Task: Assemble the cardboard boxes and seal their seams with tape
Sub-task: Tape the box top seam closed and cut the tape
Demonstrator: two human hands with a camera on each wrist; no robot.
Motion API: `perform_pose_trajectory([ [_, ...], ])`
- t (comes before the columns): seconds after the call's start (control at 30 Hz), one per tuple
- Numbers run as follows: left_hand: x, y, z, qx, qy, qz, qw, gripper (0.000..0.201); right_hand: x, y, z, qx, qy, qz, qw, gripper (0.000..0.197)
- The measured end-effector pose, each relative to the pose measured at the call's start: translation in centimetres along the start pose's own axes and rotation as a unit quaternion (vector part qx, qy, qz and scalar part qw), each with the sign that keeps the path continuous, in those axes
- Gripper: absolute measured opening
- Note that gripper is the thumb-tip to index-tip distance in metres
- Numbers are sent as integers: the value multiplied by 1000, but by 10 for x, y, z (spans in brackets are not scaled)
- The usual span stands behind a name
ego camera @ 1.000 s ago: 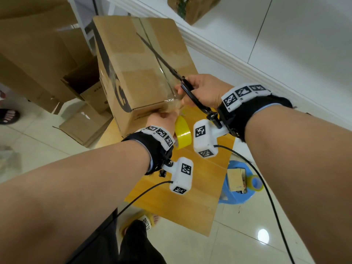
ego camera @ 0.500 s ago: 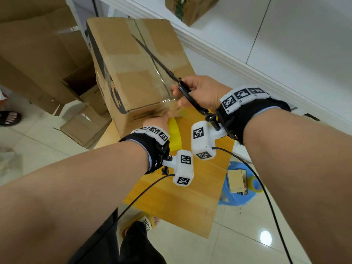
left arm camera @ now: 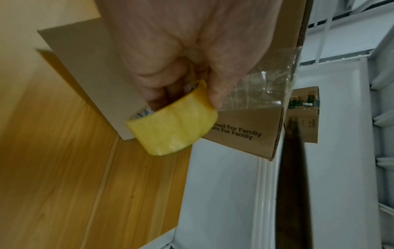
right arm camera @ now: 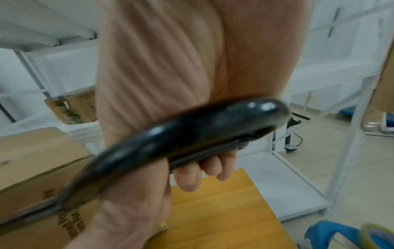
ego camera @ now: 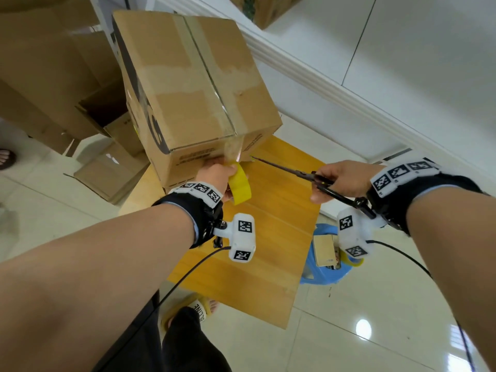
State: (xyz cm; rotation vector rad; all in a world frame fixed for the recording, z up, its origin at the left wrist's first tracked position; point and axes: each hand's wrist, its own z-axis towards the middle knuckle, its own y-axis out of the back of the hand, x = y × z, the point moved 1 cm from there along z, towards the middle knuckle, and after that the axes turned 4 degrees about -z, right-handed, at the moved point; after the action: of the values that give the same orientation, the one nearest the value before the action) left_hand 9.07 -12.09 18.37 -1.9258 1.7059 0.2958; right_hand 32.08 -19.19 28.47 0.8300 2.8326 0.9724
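A closed cardboard box [ego camera: 193, 84] stands on the wooden table [ego camera: 268, 237], with clear tape along its top seam and down its near face [left arm camera: 255, 91]. My left hand [ego camera: 214, 173] grips a yellowish tape roll [ego camera: 240, 185] just below the box's near edge; the same roll [left arm camera: 172, 128] fills the left wrist view, fingers through its core. My right hand [ego camera: 341, 181] holds black scissors [ego camera: 290, 170] by the handles [right arm camera: 181, 134], blades together and pointing left at the box's lower corner, a little apart from it.
Flattened and open cardboard boxes [ego camera: 53, 84] pile up at the left on the floor. A blue plastic stool [ego camera: 324, 275] with a small box and another tape roll [right arm camera: 375, 232] stands right of the table. White shelving [right arm camera: 298, 176] runs behind. Someone's sandalled foot [ego camera: 6, 162] is at far left.
The right hand has drawn the scissors back from the box top, down and to the right. The left hand with the tape roll stays below the box's near edge.
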Motion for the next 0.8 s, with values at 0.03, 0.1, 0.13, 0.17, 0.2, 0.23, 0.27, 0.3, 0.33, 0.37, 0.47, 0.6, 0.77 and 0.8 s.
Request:
perform_pose_trajectory([
  [0.03,1,1,3,4,1,-2,1000,24,3,0,1,1,-5,-16,1000,43],
  [0.1,3,3,6,6,1,-8,1000,27,12,0,4,9,-8,-54,998,57],
  [0.13,4,5,8,8,3,-9,1000,26,16,0,6,11,-10,-70,997,65],
  [0.17,5,6,10,10,8,-7,1000,23,20,0,7,11,-15,-81,997,70],
  [0.2,5,6,9,12,15,-6,1000,17,23,0,8,12,-19,-89,996,73],
  [0.23,5,6,10,16,21,0,1000,9,26,0,9,12,-21,-97,995,75],
  [0.27,5,6,10,21,26,5,999,3,29,0,9,14,-21,-105,994,77],
  [0.3,5,6,10,22,28,9,999,4,33,-1,10,17,-20,-109,994,79],
  [0.33,4,6,11,20,30,12,999,6,36,-1,11,18,-19,-109,994,80],
  [0.37,3,6,11,16,28,17,999,7,40,-1,13,17,-18,-108,994,80],
  [0.47,3,9,16,1,16,26,1000,8,49,-2,17,10,-7,-114,993,78],
  [0.6,4,12,17,-10,10,25,1000,7,54,-1,23,-4,20,-112,993,83],
  [0.77,3,13,18,-17,12,24,999,18,54,3,24,-18,25,-117,993,69],
  [0.8,3,12,19,-17,12,25,999,18,54,3,25,-18,26,-126,992,66],
])
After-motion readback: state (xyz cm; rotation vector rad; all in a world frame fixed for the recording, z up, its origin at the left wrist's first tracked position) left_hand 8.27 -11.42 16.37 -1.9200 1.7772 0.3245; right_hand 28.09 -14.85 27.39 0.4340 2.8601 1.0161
